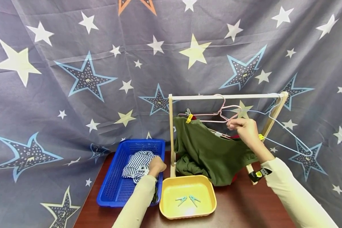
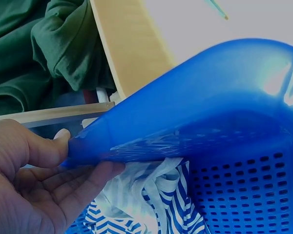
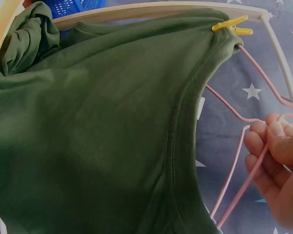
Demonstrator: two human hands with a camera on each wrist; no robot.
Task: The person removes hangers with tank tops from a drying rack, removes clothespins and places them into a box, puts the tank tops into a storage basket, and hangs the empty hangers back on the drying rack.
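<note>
My right hand (image 1: 246,128) pinches a pink hanger (image 3: 244,192) below the rail. A dark green shirt (image 1: 213,152) hangs there, with a yellow clothespin (image 1: 189,118) at its left shoulder and another yellow clothespin (image 1: 261,136) near the right. A second pink hanger (image 1: 220,103) has its hook over the rail. My left hand (image 1: 156,165) is at the right side of a blue basket (image 1: 102,193). In the left wrist view its thumb is outside the wall and its fingers inside, gripping the rim beside a blue-and-white striped garment (image 2: 176,204).
The wooden rack (image 1: 171,133) has a white rail (image 1: 193,97). A light blue hanger (image 1: 290,128) hangs at its right end. In front stands a yellow tray (image 1: 185,215) with two teal clothespins (image 1: 193,199). A starry curtain (image 1: 165,72) hangs behind the brown table (image 1: 239,209).
</note>
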